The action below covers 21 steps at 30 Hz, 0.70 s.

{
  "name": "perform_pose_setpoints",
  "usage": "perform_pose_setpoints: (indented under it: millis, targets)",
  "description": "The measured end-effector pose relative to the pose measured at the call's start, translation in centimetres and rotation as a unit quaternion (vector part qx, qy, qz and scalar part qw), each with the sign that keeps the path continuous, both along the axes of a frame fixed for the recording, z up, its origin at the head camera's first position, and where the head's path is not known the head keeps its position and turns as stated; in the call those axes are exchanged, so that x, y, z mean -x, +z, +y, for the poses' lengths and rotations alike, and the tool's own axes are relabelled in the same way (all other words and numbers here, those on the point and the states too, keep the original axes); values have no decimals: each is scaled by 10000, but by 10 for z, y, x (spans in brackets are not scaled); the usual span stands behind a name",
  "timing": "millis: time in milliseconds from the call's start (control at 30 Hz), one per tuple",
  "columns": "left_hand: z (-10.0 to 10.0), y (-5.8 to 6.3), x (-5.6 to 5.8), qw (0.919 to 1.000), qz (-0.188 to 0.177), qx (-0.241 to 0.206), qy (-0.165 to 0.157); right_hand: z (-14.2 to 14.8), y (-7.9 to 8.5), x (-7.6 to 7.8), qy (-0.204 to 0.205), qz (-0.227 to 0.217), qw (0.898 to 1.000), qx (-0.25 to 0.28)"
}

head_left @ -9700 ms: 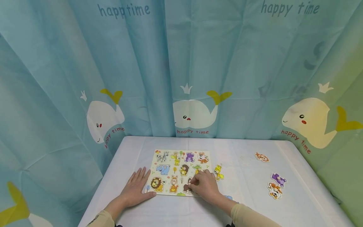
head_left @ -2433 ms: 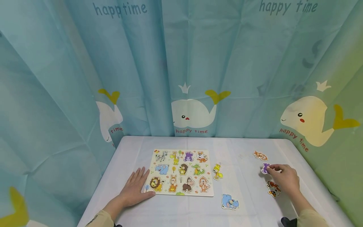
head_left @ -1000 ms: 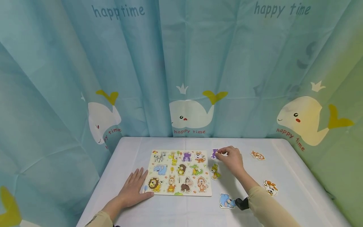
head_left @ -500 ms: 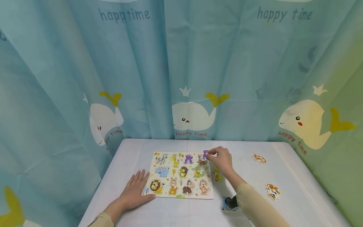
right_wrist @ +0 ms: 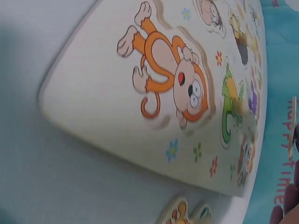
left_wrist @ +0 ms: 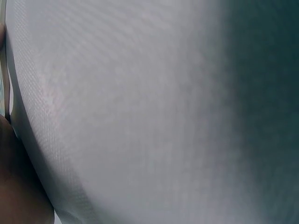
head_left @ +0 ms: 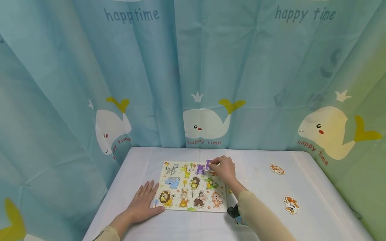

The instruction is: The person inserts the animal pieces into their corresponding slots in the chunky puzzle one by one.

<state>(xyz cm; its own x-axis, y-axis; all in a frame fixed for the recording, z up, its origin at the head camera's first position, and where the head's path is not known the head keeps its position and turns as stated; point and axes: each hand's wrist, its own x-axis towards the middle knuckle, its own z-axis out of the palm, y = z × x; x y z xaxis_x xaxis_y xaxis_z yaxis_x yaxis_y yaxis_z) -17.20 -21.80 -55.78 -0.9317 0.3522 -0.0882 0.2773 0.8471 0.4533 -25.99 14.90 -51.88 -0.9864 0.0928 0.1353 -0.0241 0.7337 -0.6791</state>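
A wooden animal puzzle board (head_left: 208,209) lies on the white table, with printed animals and some knobbed pieces in it. My right hand (head_left: 224,170) pinches a purple hippo puzzle piece (head_left: 208,164) between thumb and fingers above the board's top right part. The piece overlaps the board's edge beside the printed purple hippo (head_left: 200,169). In the right wrist view this piece (right_wrist: 293,128) appears edge-on near the fingertips. Flat and spread, my left hand (head_left: 143,205) rests at the board's left edge. The left wrist view is mostly blurred cloth.
To the right lie an orange-brown piece (head_left: 277,169) and a tiger piece (head_left: 291,205). A blue elephant piece (head_left: 240,221) and a yellow piece (head_left: 230,191) are partly hidden by the right arm. A blue whale-print curtain (head_left: 205,67) stands behind the table.
Earlier my right hand was at the gorilla on the board. It then took the purple hippo piece from the right side and carried it left over the board. My left hand stayed put.
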Motion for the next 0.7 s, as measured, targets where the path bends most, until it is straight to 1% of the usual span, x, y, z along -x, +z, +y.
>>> perform_pose_setpoints:
  millis: [200, 367, 467, 567, 700]
  targets:
    - [-2, -4, -1, 9999, 87, -82, 18, -7, -9, 3, 109, 35, 9999, -47]
    - [0, -6, 0, 9999, 121, -101, 18, -12, -11, 5, 31, 65, 9999, -91]
    - [0, -4, 0, 9999, 128, -44, 35, -16, -10, 5, 48, 61, 9999, -82]
    - [0, -1, 0, 9999, 108, -92, 38, -21, -8, 4, 78, -8, 9999, -96]
    - [1, 1, -1, 9998, 101, -165, 3, -27, -6, 4, 22, -57, 9999, -137]
